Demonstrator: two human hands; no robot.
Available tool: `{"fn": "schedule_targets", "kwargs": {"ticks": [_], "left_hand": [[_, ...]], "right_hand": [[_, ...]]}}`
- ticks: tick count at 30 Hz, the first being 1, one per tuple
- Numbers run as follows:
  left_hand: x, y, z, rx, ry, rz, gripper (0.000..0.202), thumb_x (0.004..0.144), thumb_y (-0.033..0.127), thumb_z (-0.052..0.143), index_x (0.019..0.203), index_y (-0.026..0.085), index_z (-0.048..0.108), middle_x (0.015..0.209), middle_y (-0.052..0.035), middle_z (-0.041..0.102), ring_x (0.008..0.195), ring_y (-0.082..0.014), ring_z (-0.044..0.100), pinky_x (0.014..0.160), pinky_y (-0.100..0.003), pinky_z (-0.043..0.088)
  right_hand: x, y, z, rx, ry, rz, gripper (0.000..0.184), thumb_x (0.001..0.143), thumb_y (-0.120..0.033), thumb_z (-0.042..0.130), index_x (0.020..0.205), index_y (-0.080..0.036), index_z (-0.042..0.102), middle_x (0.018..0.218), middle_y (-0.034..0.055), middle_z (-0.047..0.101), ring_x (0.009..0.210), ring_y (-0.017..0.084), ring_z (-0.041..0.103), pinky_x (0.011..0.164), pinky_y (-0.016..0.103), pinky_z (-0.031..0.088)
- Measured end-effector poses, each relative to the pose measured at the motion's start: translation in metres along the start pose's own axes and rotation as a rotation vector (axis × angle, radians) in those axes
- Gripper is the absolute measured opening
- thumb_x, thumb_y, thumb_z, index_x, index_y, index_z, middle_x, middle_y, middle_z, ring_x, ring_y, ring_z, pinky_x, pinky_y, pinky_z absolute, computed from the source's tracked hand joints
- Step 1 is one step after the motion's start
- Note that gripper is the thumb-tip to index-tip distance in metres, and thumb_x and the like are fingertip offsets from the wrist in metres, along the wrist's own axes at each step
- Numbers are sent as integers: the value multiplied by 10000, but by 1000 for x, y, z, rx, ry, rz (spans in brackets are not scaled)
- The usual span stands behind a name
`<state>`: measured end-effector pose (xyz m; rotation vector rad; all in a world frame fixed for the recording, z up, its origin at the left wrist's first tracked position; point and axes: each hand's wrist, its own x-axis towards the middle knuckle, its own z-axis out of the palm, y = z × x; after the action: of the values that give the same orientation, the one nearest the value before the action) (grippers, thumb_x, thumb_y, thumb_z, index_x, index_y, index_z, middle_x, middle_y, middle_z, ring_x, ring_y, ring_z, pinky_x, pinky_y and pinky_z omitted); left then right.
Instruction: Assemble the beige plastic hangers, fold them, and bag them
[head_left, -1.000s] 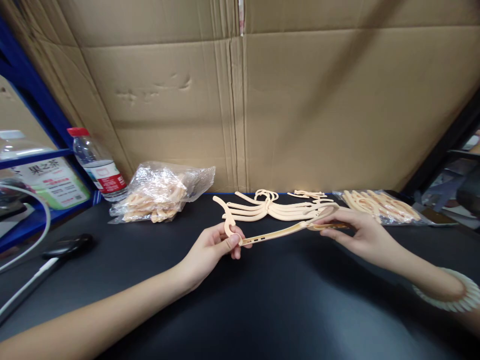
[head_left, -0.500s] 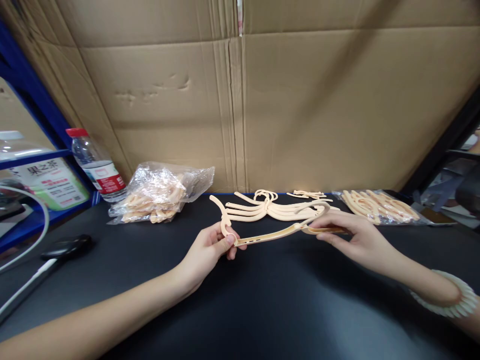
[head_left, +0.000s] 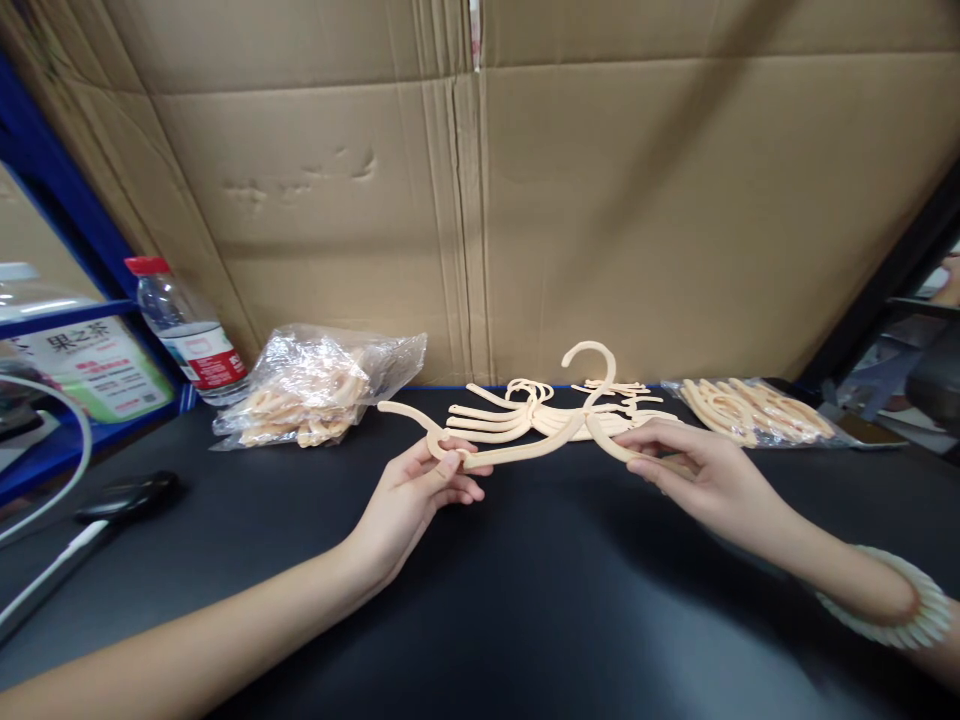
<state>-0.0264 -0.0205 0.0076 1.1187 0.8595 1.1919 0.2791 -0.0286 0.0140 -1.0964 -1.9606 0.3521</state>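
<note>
Both hands hold one cream plastic hanger [head_left: 525, 445] above the black table [head_left: 525, 600]. My left hand [head_left: 416, 495] pinches its left arm between thumb and fingers. My right hand [head_left: 694, 475] grips the right arm, fingers closed round it. The hanger's hook [head_left: 589, 357] stands upright in the middle. Just behind it lies a pile of assembled hangers [head_left: 540, 415] flat on the table.
A clear bag of cream parts [head_left: 319, 385] lies at the back left, beside a water bottle [head_left: 184, 330]. Another bag of curved parts [head_left: 754, 410] lies at the back right. Cardboard [head_left: 480, 200] walls the back. A black device [head_left: 127, 495] with cable sits at the left.
The hanger has been turned from lying edge-on to upright, so its hook now points up. Both hands kept their grip and shifted slightly left.
</note>
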Motion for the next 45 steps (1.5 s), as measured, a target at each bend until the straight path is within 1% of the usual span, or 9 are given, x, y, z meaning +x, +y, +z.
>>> {"fn": "schedule_targets", "kwargs": {"ticks": [4,8,13,16,18,21,36,41,45], "left_hand": [[0,-1,-1,46,10,-17,311,789,416,734,894,129,677,847,-105,756,680,-177,671,687,-291,519],[-9,2,3,443,-147,103,254,906,354,575,844,149,710,732,-72,713,637,-179,637,621,-283,492],[-31,12,13,1084,-663,590,226,927,144,503,988,176,718,866,-110,739,786,-237,671,734,-328,487],[-38,11,16,1256,-811,855,256,906,107,502,1082,162,679,903,-120,740,805,-260,657,737,-363,486],[-38,9,17,1296,-793,938,242,903,101,485,1076,143,649,908,-111,730,813,-249,646,736,-365,488],[-36,7,17,1338,-744,928,197,904,102,476,1038,130,618,911,-94,704,806,-221,634,714,-346,481],[-32,-1,11,1397,-504,752,195,883,123,472,1026,187,588,1120,-82,652,953,-246,603,763,-395,475],[-32,0,12,1390,-500,764,200,885,130,469,1029,192,592,1128,-84,649,986,-253,600,791,-404,482],[-33,0,12,1376,-511,772,203,885,121,468,1029,191,593,1114,-84,655,982,-246,607,807,-402,484]], "right_hand": [[0,3,0,63,46,87,279,877,-407,607,1037,-191,679,880,86,686,720,189,658,586,299,578],[1,4,-1,78,94,99,296,864,-423,616,1019,-180,683,867,91,683,689,186,636,533,292,559],[1,4,1,55,-3,48,267,904,-375,568,1065,-182,658,935,92,660,744,182,638,591,291,566],[-2,1,6,-20,-170,-3,205,934,-316,521,1031,-199,659,957,77,664,809,181,640,708,309,561],[-4,-1,9,-95,-287,-38,183,941,-287,508,986,-206,666,940,69,657,850,186,628,763,323,541],[-5,-2,12,-184,-377,-85,157,934,-255,515,941,-206,665,926,67,629,909,203,594,805,345,507],[2,-2,4,-256,-396,-39,124,921,-271,559,908,-211,666,868,34,652,774,164,607,696,285,466],[19,37,-22,-415,-182,-106,196,935,-268,493,929,-190,672,893,72,688,812,204,633,738,331,487],[33,78,-45,-672,-107,-37,231,911,-220,465,885,-173,690,902,97,715,844,250,654,756,368,494]]}}
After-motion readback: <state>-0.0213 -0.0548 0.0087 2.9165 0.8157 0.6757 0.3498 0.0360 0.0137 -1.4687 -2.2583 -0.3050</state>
